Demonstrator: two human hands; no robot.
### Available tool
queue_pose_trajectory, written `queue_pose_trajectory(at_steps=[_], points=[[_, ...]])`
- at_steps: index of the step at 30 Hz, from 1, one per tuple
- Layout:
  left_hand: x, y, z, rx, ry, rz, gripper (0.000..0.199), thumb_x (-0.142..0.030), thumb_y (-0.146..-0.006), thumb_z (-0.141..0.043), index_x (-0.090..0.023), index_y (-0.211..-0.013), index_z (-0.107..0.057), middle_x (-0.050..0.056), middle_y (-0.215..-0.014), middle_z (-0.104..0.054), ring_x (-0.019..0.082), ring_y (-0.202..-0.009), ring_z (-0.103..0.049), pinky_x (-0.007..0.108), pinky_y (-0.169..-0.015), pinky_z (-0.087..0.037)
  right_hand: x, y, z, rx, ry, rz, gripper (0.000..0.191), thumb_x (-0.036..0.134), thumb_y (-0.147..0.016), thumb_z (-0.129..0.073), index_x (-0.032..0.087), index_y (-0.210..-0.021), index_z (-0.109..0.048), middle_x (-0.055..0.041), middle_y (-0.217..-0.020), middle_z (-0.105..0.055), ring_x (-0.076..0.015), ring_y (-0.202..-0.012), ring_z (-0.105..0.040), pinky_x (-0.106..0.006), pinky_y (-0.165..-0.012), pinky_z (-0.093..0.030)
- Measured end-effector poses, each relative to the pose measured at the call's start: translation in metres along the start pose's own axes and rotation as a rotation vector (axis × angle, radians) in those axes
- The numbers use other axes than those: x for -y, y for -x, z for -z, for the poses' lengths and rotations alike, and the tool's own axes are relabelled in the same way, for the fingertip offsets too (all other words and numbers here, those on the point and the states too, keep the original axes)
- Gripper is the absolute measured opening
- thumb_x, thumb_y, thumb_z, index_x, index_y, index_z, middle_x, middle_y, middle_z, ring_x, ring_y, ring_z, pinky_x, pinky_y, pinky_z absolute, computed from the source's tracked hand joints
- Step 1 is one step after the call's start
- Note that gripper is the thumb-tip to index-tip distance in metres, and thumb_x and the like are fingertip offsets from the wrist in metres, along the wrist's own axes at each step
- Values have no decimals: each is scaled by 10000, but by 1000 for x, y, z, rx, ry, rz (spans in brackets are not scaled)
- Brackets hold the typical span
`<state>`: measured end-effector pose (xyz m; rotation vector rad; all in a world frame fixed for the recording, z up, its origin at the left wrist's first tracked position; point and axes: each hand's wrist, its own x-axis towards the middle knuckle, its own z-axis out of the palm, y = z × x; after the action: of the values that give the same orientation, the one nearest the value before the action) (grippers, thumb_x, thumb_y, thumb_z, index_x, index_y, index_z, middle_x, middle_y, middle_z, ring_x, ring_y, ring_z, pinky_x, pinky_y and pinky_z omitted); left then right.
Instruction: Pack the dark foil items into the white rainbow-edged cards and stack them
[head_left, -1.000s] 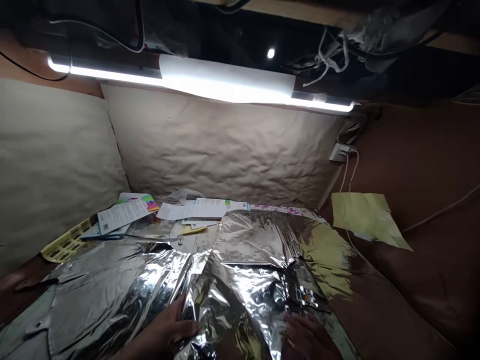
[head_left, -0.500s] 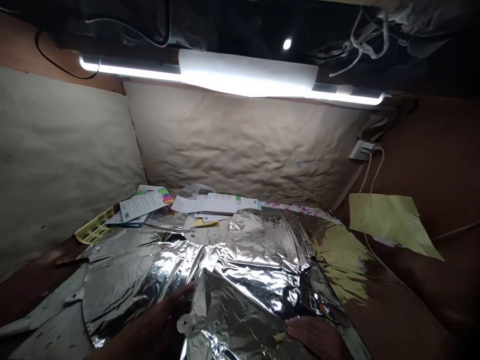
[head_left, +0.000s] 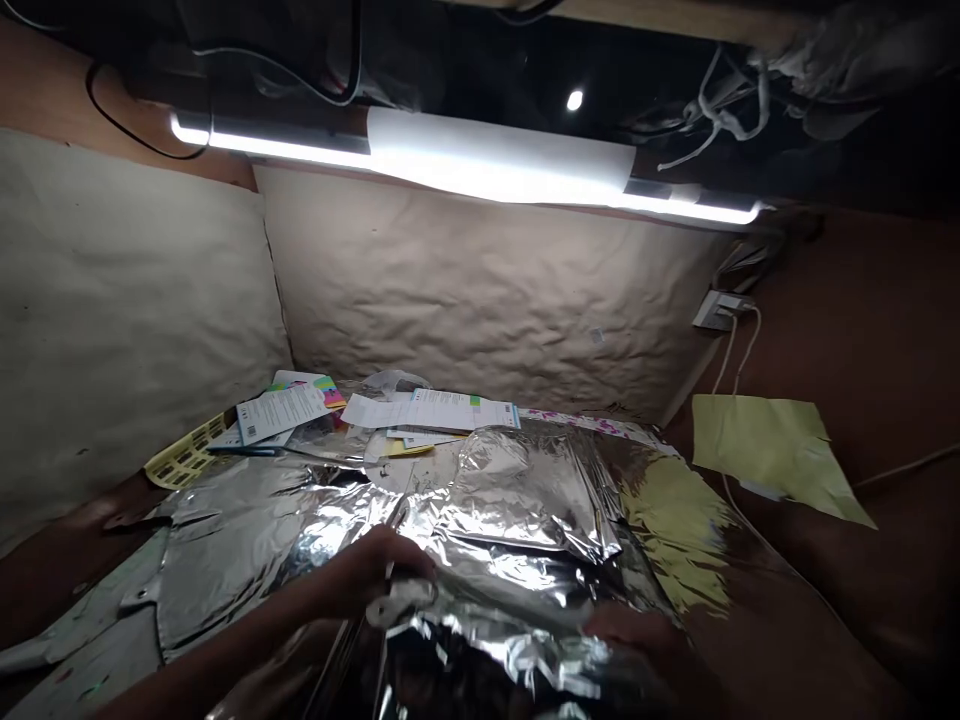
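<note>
A shiny silver foil piece (head_left: 525,645) with a pale tab with a hole at its left corner is at the front, its upper edge lifted and blurred. My left hand (head_left: 386,562) is closed on that edge, beside the tab. At its right end, my right hand (head_left: 634,630) grips the foil; it is dark and smeared, with its fingers partly hidden. Just behind them lies another silver foil piece (head_left: 536,490), flat with a wrinkled surface. More silver foil (head_left: 225,550) covers the surface to the left.
Printed cards (head_left: 281,412) and white paper slips (head_left: 442,410) lie along the back, near a yellow perforated strip (head_left: 187,455). A tube light (head_left: 495,165) hangs above. On the right are a socket (head_left: 720,310) with white cords and a yellow sheet (head_left: 780,445).
My left hand has moved up and right onto the foil's edge. The front foil piece, which lay flat, has its upper edge raised. My right hand has risen slightly with it.
</note>
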<state>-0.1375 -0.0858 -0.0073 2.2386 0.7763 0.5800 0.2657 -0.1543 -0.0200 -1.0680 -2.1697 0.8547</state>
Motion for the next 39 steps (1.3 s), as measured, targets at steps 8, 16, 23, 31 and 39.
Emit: queue_pose_trajectory(at_steps=[8,16,23,31,39], points=[[39,-118,26,-132,159,440,427,-543,-800,-541,-146,-652,-591,3,-571,-558,125,-502,-484,235,-498,-365,-55,-115,66,-36,-126,-575,463,598,-710,-611,184,-532,-505,21,-443,-476,-98,-416,-396,-228,-429,-293],[46,-125,2,-284,-161,600,791,-430,-754,-690,-138,-1430,-401,198,-1323,-570,365,-1220,-522,425,-944,-422,-104,-132,49,-163,117,-608,312,265,-703,-604,111,-967,-668,6,-599,-612,-167,-618,-585,-247,-590,-415],[43,-105,-54,87,-510,170,764,-655,-907,-432,-278,-1542,-237,122,-1616,-166,352,-1485,-105,552,-1165,-128,-91,-104,34,-189,400,-515,601,209,-807,-528,150,-1401,-460,-102,-947,-690,-269,-907,-632,-360,-798,-441],[41,-135,-37,-85,-326,342,674,-580,-908,-514,-251,-1479,-375,150,-1499,-424,349,-1367,-397,492,-1081,-332,-75,-143,50,-184,654,-426,459,298,-896,-508,126,-1321,-537,-176,-1235,-604,-293,-1146,-564,-404,-955,-427],[73,-229,34,-182,-76,765,360,-352,-934,-606,-153,-1232,-570,101,-1229,-595,240,-1051,-615,442,-883,-530,-39,-142,-2,-81,549,-298,197,272,-872,-583,210,-1022,-695,-62,-1054,-650,-194,-910,-639,-287,-802,-460]])
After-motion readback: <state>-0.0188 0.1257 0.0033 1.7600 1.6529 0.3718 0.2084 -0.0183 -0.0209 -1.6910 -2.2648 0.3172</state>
